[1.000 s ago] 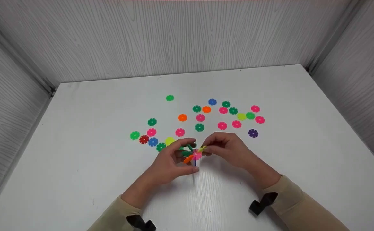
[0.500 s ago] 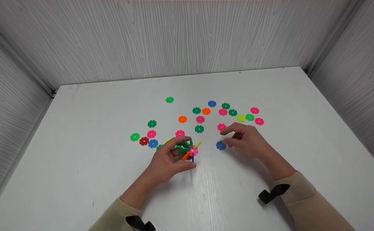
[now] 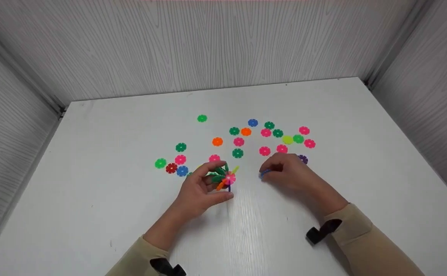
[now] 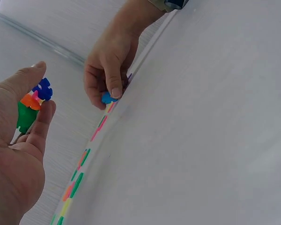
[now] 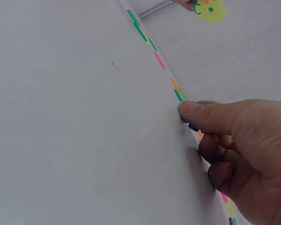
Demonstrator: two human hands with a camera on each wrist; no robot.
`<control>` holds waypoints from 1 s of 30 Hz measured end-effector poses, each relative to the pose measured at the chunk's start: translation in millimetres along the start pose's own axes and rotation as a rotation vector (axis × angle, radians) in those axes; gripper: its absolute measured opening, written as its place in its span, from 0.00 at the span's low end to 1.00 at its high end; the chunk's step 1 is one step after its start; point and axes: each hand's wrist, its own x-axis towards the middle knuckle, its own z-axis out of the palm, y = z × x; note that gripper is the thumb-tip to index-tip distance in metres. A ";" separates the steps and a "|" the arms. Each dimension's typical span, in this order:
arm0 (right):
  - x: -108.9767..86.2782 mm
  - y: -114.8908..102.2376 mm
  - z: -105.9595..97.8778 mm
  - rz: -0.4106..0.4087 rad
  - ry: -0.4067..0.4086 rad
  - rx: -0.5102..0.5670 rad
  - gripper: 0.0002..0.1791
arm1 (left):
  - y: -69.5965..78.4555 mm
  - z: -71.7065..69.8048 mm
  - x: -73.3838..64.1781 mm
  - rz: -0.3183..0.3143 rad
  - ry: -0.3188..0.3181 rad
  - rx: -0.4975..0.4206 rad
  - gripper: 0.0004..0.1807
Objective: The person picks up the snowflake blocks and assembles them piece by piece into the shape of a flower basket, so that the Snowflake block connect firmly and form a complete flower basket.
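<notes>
My left hand [image 3: 196, 193] holds up a cluster of interlocking notched plastic discs [image 3: 229, 178] between thumb and fingers. A pink disc is at its centre, and green, orange, yellow and dark blue ones radiate from it. In the left wrist view, the dark blue disc [image 4: 43, 89] sits between thumb and fingertips. To the right, my right hand [image 3: 292, 174] pinches a single blue notched disc [image 3: 264, 174] by thumb and forefinger, low over the table. Most of that disc is hidden behind the fingers. The cluster's yellow disc [image 5: 210, 10] shows at the top of the right wrist view.
Several loose discs lie flat beyond the hands, among them a pink disc [image 3: 264, 151], an orange disc [image 3: 217, 142] and a red disc [image 3: 171, 168]. A purple disc [image 3: 303, 158] is partly covered by the right hand. Wood-grain panels [image 3: 223, 46] border the white table [image 3: 93, 191].
My right hand has let go of the cluster's yellow disc, moved right and taken hold of the blue disc on the table. My left hand has shifted slightly left with the cluster.
</notes>
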 end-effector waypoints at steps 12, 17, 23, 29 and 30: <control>-9.0 -41.0 23.8 -0.354 -0.010 0.359 0.11 | 0.6 2.0 -0.4 0.037 -0.065 -0.029 0.41; -10.8 -41.0 26.6 -0.334 0.055 0.324 0.12 | -2.9 1.8 -1.0 0.065 -0.053 -0.040 0.36; -12.4 -43.0 32.1 -0.341 0.091 0.272 0.11 | -4.6 3.3 -2.4 0.102 0.015 0.028 0.26; -13.8 -43.4 36.9 -0.425 0.118 0.233 0.10 | -4.9 4.3 -3.4 0.106 0.018 0.091 0.23; -13.8 -43.0 37.1 -0.437 0.120 0.228 0.10 | -5.0 4.5 -3.4 0.102 0.015 0.098 0.23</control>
